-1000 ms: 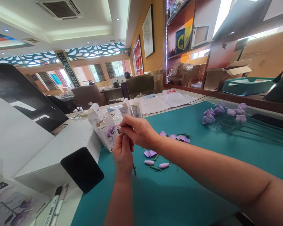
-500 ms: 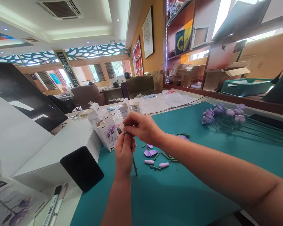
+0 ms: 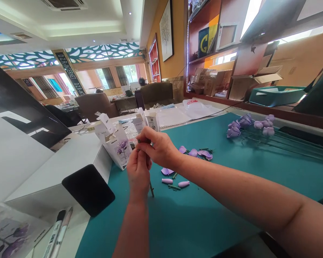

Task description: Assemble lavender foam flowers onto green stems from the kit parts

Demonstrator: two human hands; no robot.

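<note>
My left hand is closed round a thin green stem, whose lower end sticks out below the fist. My right hand pinches the stem's top end just above the left thumb. Both hands hover over the teal mat. Loose purple petals and small green pieces lie on the mat just right of my hands. Several finished purple flowers with long stems lie at the far right.
An open small flower-print box stands left of my hands, with more small boxes behind it. A white box with a black pad sits at the left. Two markers lie near the front left edge. Shelves with cartons and a teal tray line the right wall.
The view has tilted down a little and things sit slightly lower-left. My hands stay together on the stem; the right fingers have shifted at its top end.
</note>
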